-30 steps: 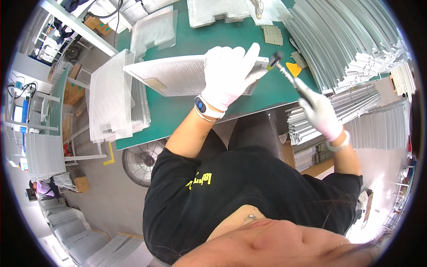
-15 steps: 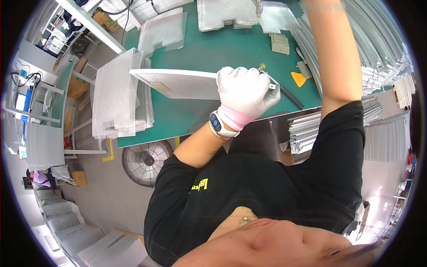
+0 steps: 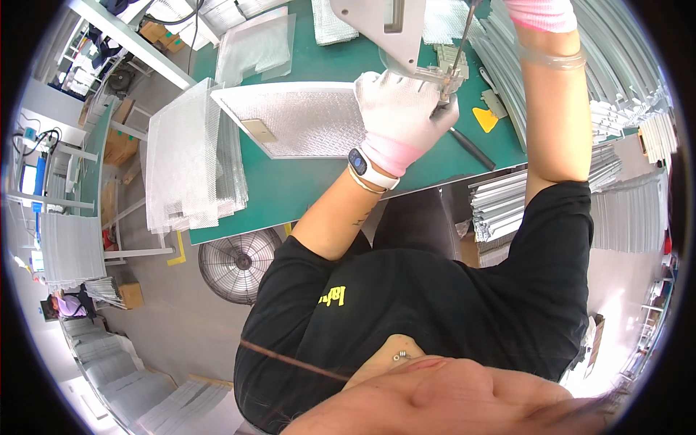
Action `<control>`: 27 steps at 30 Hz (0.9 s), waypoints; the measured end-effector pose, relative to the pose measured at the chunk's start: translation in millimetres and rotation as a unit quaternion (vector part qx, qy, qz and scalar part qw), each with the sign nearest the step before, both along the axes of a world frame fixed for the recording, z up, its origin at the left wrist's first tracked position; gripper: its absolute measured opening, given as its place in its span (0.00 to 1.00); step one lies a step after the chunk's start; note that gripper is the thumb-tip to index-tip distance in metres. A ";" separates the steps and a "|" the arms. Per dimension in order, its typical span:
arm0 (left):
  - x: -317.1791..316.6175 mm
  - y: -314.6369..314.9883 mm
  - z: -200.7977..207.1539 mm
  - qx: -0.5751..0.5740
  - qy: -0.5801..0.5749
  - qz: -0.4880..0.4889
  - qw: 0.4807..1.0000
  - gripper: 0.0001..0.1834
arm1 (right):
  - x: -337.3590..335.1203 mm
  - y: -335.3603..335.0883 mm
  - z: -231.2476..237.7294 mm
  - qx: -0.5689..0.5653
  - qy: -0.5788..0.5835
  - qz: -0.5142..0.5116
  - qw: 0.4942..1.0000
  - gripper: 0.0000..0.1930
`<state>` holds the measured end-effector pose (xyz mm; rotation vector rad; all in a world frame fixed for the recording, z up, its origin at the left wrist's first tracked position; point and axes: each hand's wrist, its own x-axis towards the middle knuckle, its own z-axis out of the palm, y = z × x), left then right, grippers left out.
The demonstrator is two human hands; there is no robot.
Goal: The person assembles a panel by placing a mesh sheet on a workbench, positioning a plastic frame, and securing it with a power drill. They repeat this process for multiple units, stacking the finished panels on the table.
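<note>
My left hand point(image 3: 407, 109), in a white glove with a pink cuff, is closed on the right end of a framed mesh panel point(image 3: 312, 119). The panel has a white rim, a silvery mesh face and a small tan rectangle on it. Right above the knuckles is a light-grey tool point(image 3: 384, 35) with a slot in its body; its metal nose point(image 3: 448, 81) reaches the panel's corner by my fingers. My right hand point(image 3: 542, 11) is at the top edge, only its pink cuff and a little glove showing; its fingers are out of the picture.
On the green table point(image 3: 304, 190), stacked mesh sheets point(image 3: 185, 156) lie to the left. A yellow scraper point(image 3: 485, 119) and a black-handled tool point(image 3: 475, 151) lie on the right, near long metal strips point(image 3: 500, 80). A floor fan point(image 3: 241, 267) stands below the table's front edge.
The grey tool has come down from the top to my left hand. My right arm has drawn back, bringing its cuff into view. The panel has tilted to show more mesh.
</note>
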<state>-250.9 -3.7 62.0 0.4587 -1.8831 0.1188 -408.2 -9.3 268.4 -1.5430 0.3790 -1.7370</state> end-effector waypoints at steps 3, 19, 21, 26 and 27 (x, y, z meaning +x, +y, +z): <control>-2.4 0.3 1.5 -0.007 0.007 -0.018 1.000 0.07 | 10.5 13.9 -4.9 0.049 -0.036 -0.002 0.998 0.07; 3.8 7.2 2.4 0.001 0.012 -0.085 0.996 0.07 | 44.6 6.5 -45.4 0.050 -0.004 0.175 0.983 0.21; 3.3 4.4 -2.0 0.007 0.013 -0.103 0.995 0.08 | 48.9 11.7 -43.0 0.087 -0.087 0.170 0.978 0.21; 8.9 3.9 -7.5 0.118 -0.023 -0.157 0.980 0.08 | 47.8 1.6 -65.0 0.133 -0.220 0.149 0.955 0.16; 8.5 1.5 -6.1 0.114 -0.023 -0.160 0.980 0.08 | 47.6 4.5 -63.7 0.138 -0.213 0.214 0.943 0.14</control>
